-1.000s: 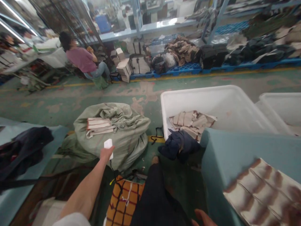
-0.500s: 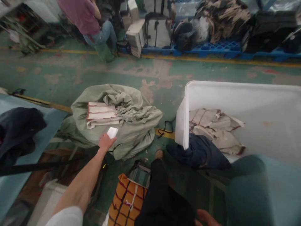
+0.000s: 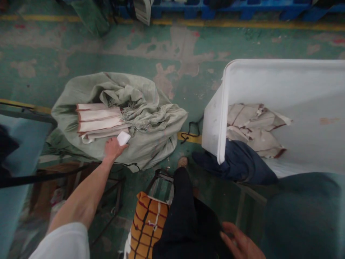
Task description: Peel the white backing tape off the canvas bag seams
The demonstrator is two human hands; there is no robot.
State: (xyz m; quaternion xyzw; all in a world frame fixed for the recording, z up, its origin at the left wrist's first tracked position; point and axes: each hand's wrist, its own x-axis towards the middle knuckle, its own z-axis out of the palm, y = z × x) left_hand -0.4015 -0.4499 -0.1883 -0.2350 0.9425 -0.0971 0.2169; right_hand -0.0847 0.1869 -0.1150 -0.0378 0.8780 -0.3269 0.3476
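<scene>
My left hand [image 3: 113, 146] is closed around a small white rectangular object [image 3: 123, 138], whose exact kind I cannot make out. It is over the near side of a large pale-green woven sack [image 3: 159, 144] on the floor, just below a stack of cream fabric pieces with brown edges [image 3: 99, 120] lying on the sack. Low on the right, my right hand [image 3: 241, 242] is beside my dark-trousered leg, fingers apart and nothing visible in them; part of it is cut off by the frame edge.
A white bin [image 3: 222, 118] on the right holds cream fabric pieces [image 3: 256, 122], with dark blue cloth [image 3: 242, 163] over its near edge. An orange checked cushion [image 3: 147, 226] lies by my leg. Blue-topped surfaces [image 3: 25, 144] flank me. A blue pallet [image 3: 229, 10] stands at the back.
The view has tipped downward, so the person at the back is mostly out of frame. My left hand still grips the white object over the sack. More of my right hand shows now.
</scene>
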